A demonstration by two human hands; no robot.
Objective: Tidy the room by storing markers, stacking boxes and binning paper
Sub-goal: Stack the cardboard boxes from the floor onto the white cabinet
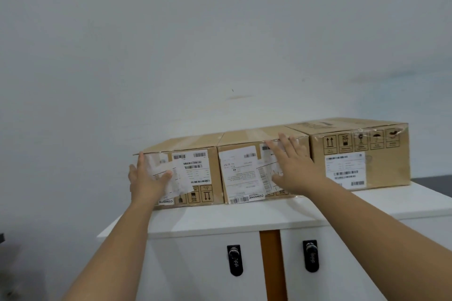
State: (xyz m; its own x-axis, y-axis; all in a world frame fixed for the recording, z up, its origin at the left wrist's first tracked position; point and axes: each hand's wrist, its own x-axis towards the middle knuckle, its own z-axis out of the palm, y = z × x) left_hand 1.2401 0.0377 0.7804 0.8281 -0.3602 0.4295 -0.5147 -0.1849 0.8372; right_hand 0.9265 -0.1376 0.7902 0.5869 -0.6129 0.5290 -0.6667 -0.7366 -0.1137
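Box-stacking step, seen from where the person stands. Three cardboard boxes stand in a row on top of a white cabinet (244, 217), backed near the wall (220, 32). The left box (210, 171) and the middle box (242, 173) touch side to side; the right box (362, 156), slightly taller, stands just beside the middle one.

The left hand (146, 178) lies with open fingers against the front left corner of the left box, thumb across a loose label. The right hand (293, 168) lies flat and spread on the front of the middle box, fingertips reaching its top edge. Neither grip is clenched: both hands press rather than hold, and no box is lifted.

Judged from this, the boxes are being squared up or pushed back in their row. Stacking proper would next call for a two-handed hold under or around one box and a lift onto another.

The fronts of the left and middle boxes sit back from the cabinet's front edge, leaving a bare strip. The left box ends close to the cabinet's left edge, so little room remains for sliding that way. Above the boxes the wall is clear, giving free height for a second tier. Two dark door handles (234, 260) hang below. No markers or paper bin are in view.
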